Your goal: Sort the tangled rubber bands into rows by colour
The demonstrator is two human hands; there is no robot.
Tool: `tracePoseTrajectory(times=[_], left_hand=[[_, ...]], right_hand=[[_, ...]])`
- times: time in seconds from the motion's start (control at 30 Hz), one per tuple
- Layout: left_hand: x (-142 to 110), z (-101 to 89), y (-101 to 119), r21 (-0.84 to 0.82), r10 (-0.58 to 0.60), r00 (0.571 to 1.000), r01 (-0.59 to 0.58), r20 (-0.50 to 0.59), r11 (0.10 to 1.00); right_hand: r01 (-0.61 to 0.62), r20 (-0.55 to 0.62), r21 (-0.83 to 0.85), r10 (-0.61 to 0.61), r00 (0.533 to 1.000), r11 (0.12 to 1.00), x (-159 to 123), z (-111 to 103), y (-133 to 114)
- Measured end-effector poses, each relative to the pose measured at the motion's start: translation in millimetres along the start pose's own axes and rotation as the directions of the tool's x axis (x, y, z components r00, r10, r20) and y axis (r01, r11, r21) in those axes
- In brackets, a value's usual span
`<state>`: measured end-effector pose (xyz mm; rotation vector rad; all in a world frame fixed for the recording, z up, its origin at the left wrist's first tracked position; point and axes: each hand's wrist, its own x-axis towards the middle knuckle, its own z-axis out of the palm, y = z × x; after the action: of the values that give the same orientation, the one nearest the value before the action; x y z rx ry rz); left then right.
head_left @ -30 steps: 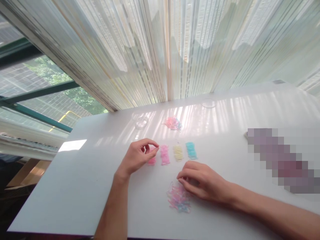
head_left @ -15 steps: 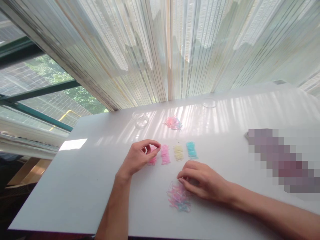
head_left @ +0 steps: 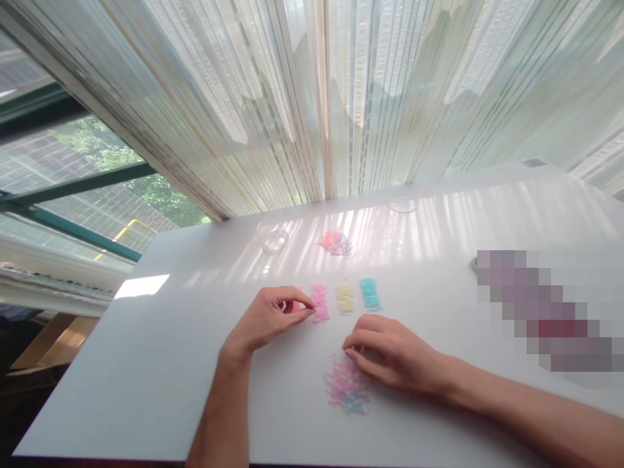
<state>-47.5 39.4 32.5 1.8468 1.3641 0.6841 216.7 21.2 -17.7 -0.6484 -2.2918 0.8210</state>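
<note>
The pink bands [head_left: 320, 303] lie at my narrowly pinched left hand [head_left: 268, 317], the mixed pile [head_left: 345, 390] near my narrowly curled right hand [head_left: 390, 351]; any grip indiscernible.

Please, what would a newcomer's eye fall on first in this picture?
Likely the row of pink, yellow and blue bundles, across the middle of the white table, with the left hand at its pink end. Next, the mixed-colour heap nearer the wearer, with the right hand at its far right edge. Behind the table, a striped curtain fills most of the top.
</note>
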Motion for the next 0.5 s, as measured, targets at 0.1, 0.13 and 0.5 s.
tracePoseTrajectory(times=[0.1, 0.13, 0.5], left_hand=[[-0.4, 1.4, -0.5, 0.003, -0.003, 0.999, 0.003, 0.033, 1.0], [-0.4, 1.5, -0.5, 0.009, -0.013, 0.999, 0.012, 0.04, 1.0], [-2.9, -4.9, -4.1, 0.086, -0.184, 0.983, 0.186, -0.031, 0.979]], right_hand=[[-0.008, -0.001, -0.002, 0.008, 1.0, 1.0, -0.3, 0.4, 0.4], [-0.009, -0.001, 0.0, 0.009, 1.0, 1.0, -0.4, 0.4, 0.6], [0.004, 0.003, 0.009, -0.004, 1.0, 1.0, -1.2, 1.9, 3.3]])
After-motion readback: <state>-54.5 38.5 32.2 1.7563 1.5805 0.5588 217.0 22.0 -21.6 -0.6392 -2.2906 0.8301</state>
